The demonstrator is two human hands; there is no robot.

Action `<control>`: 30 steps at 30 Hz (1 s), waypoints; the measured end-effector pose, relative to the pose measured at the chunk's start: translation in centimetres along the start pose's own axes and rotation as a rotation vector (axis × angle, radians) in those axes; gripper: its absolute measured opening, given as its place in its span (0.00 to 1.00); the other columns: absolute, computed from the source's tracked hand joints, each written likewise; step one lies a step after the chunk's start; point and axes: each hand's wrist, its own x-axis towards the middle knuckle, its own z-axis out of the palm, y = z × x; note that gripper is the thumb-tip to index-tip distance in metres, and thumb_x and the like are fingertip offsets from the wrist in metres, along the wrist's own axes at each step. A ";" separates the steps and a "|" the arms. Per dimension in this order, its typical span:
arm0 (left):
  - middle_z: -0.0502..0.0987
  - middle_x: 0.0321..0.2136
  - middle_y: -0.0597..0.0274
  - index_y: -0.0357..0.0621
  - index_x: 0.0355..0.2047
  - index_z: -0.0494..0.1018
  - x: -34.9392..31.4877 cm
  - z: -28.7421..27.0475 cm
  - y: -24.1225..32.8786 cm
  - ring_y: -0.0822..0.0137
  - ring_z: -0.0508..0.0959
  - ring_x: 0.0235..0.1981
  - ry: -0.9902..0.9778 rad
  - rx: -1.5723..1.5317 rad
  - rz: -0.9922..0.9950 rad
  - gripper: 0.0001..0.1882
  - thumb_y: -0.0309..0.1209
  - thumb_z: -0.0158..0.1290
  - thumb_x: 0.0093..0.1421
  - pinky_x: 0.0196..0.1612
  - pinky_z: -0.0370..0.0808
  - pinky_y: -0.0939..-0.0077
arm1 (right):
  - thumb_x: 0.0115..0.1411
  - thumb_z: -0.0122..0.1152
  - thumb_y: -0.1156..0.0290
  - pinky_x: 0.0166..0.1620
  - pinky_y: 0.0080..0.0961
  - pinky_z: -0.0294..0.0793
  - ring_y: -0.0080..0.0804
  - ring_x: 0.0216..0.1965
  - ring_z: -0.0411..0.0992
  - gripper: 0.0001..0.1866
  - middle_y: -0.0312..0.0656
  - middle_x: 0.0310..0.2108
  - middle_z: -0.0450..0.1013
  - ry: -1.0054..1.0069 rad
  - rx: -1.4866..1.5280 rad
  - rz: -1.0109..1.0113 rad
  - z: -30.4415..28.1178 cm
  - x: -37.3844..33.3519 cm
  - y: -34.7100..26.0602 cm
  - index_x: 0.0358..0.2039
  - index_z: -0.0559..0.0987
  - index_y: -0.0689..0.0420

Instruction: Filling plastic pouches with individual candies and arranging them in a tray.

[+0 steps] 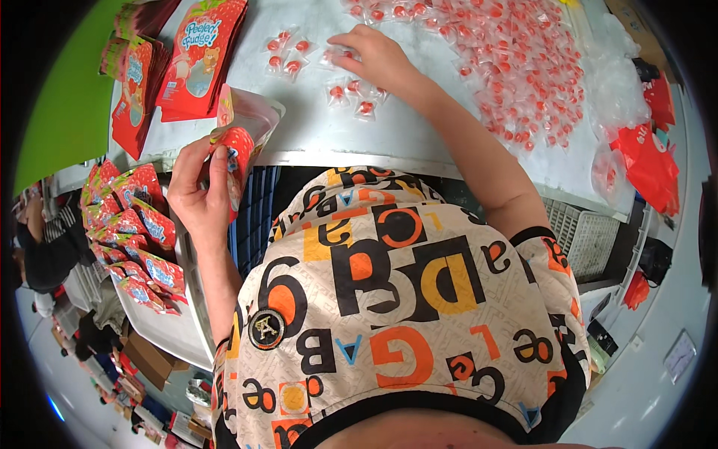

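My left hand point(203, 183) pinches a red and clear pouch point(241, 146) at the table's front edge. The pouch is tilted, its mouth spread toward the table. My right hand point(370, 56) reaches over the table, thumb and fingers curled around small clear-wrapped red candies point(340, 55); the palm hides part of them. Left of that hand lies a small group of wrapped candies point(287, 54), and another small group point(364, 109) sits just nearer to me.
A large spread of wrapped candies point(516, 67) covers the table's right side. Flat red pouches point(196, 67) are stacked at left. Several filled pouches point(134, 232) stand in a white tray point(179, 325). Clear plastic bags point(617, 82) and a red bag point(647, 168) lie at the right edge.
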 end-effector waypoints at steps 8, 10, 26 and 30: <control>0.81 0.36 0.56 0.33 0.39 0.79 -0.6 -1.0 -0.8 0.67 0.79 0.38 0.036 -0.050 -0.040 0.07 0.21 0.60 0.60 0.43 0.75 0.76 | 0.59 0.66 0.59 0.45 0.33 0.72 0.37 0.41 0.74 0.14 0.38 0.37 0.76 0.039 -0.052 -0.164 -3.4 -3.5 -2.6 0.42 0.83 0.53; 0.81 0.36 0.56 0.33 0.39 0.79 -0.6 -0.9 -0.7 0.67 0.79 0.38 0.030 -0.053 -0.040 0.07 0.21 0.60 0.60 0.43 0.75 0.76 | 0.58 0.66 0.59 0.44 0.33 0.71 0.37 0.40 0.73 0.13 0.36 0.36 0.76 -0.036 -0.151 -0.208 -3.1 -4.3 -3.4 0.40 0.83 0.51; 0.81 0.38 0.55 0.33 0.40 0.80 -0.1 -0.5 0.0 0.66 0.79 0.40 0.006 -0.070 -0.001 0.08 0.22 0.60 0.61 0.45 0.74 0.76 | 0.56 0.65 0.70 0.46 0.33 0.73 0.36 0.44 0.72 0.11 0.34 0.40 0.76 -0.055 -0.183 -0.147 -5.6 -7.1 -1.7 0.42 0.82 0.51; 0.82 0.39 0.55 0.34 0.41 0.80 0.1 -0.8 -0.2 0.65 0.80 0.41 0.015 -0.028 0.039 0.08 0.22 0.60 0.61 0.46 0.75 0.74 | 0.55 0.63 0.74 0.47 0.33 0.70 0.35 0.42 0.71 0.13 0.34 0.38 0.76 -0.071 -0.282 -0.121 -5.5 -7.7 -0.8 0.42 0.82 0.50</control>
